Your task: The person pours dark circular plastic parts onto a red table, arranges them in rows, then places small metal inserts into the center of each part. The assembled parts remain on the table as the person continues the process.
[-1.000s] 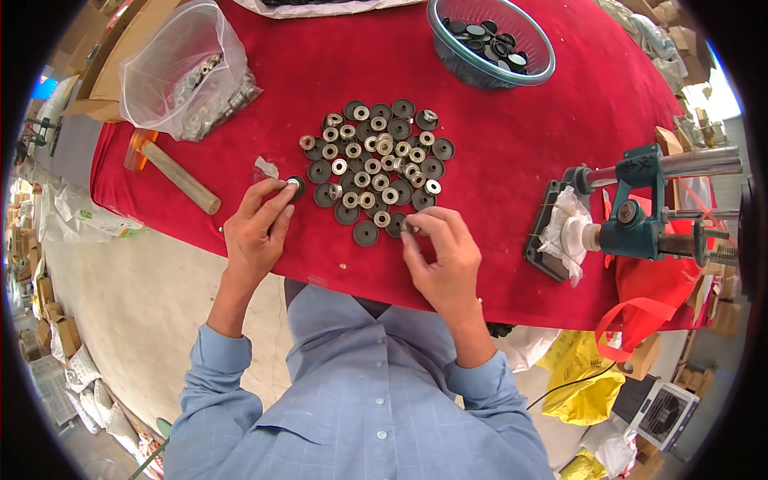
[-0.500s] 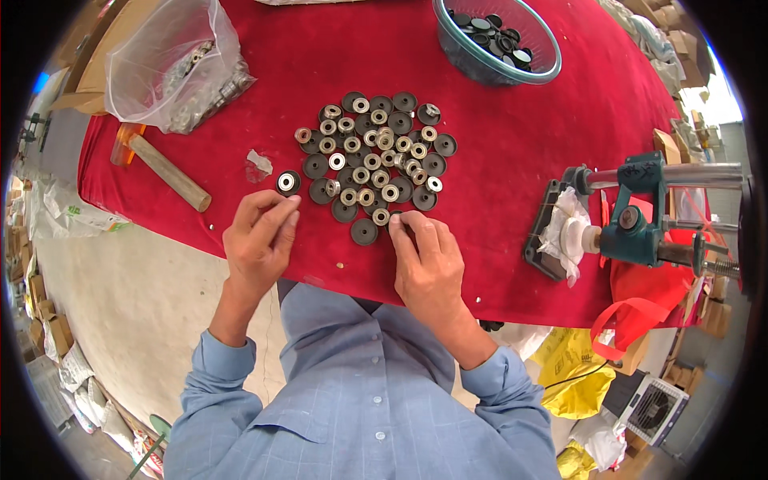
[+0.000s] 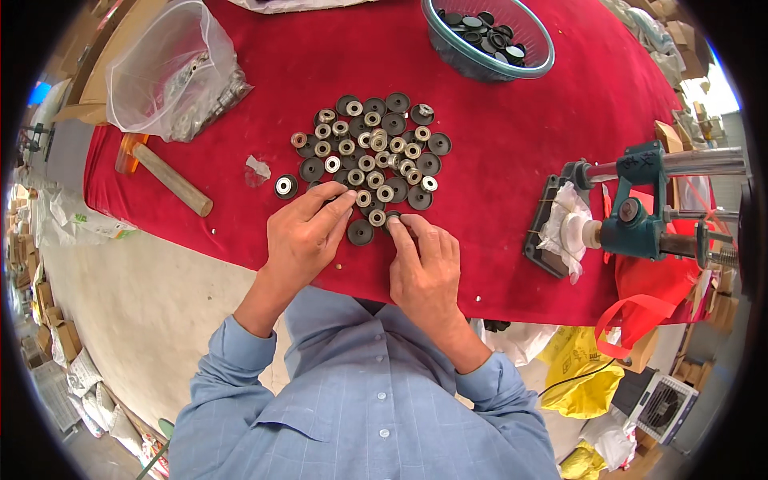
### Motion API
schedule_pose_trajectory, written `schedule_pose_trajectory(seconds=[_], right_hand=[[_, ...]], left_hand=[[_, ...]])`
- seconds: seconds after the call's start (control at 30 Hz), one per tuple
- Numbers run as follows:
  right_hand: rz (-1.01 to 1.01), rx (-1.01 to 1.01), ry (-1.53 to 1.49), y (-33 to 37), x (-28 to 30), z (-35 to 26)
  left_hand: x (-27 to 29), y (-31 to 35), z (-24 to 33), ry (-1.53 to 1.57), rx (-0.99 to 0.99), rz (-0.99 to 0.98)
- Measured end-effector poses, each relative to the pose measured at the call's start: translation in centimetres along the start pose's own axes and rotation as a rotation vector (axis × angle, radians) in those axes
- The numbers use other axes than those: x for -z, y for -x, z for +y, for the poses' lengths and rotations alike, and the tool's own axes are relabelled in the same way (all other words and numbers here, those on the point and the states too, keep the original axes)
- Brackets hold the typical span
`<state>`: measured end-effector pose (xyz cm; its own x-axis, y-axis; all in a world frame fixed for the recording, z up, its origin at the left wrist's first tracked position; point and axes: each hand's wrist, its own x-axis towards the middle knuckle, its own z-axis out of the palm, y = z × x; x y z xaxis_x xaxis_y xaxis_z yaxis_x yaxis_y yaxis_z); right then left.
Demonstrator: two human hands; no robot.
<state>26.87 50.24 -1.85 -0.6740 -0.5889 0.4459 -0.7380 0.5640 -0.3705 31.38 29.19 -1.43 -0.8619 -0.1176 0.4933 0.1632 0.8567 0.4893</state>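
On the red cloth lies a cluster of small metal ring bearings (image 3: 376,179) and black round caps (image 3: 360,233), some bearings resting on caps. My left hand (image 3: 302,240) reaches to the near left of the cluster, its fingertips pinched over a bearing they mostly hide. At the cluster's near edge my right hand (image 3: 424,260) holds a black round cap between thumb and fingers; only a bit of the cap shows. Apart on the left sits a black cap with a bearing (image 3: 285,186) in its middle, next to a scrap of clear plastic (image 3: 258,168).
A clear plastic bag (image 3: 132,92) of metal parts stands far left, near a wooden-handled hammer (image 3: 172,180). A clear bowl (image 3: 488,70) of black caps is at the far side. To the right stands a green press (image 3: 632,212); a red bag (image 3: 644,312) hangs beneath it.
My left hand has moved right from the separate cap with its bearing to the cluster, leaving that piece on the cloth. My right hand stays almost in place.
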Motion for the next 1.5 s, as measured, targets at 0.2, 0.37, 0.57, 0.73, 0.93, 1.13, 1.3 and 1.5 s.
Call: schedule_pose_trajectory(seconds=[0.2, 0.37, 0.57, 0.73, 0.93, 1.13, 1.3, 1.5], right_hand=[[0.005, -0.003, -0.018, 0.0, -0.1, 0.3], [0.005, -0.006, -0.036, -0.1, 0.0, 0.2], [0.007, -0.013, -0.043, 0.1, -0.2, 0.3], [0.008, -0.014, -0.059, 0.1, -0.2, 0.3], [0.005, -0.019, -0.061, 0.1, -0.1, 0.2], [0.014, -0.019, -0.057, 0.0, -0.2, 0.2], [0.015, -0.021, -0.067, 0.1, -0.2, 0.3], [0.008, -0.026, -0.070, 0.1, -0.2, 0.3]], left_hand=[[-0.1, -0.3, 0.3, 0.041, 0.062, 0.020], [0.3, 0.1, 0.1, 0.061, 0.079, 0.029], [1.2, 0.5, -0.8, 0.055, 0.106, 0.067], [1.6, 0.8, -0.9, -0.017, 0.138, -0.006], [1.1, 0.8, -1.8, -0.039, 0.029, 0.031], [0.9, 0.8, -2.1, 0.072, 0.050, 0.156], [1.8, 1.6, -2.3, 0.044, 0.168, 0.174], [1.8, 1.5, -2.0, 0.041, 0.138, 0.103]])
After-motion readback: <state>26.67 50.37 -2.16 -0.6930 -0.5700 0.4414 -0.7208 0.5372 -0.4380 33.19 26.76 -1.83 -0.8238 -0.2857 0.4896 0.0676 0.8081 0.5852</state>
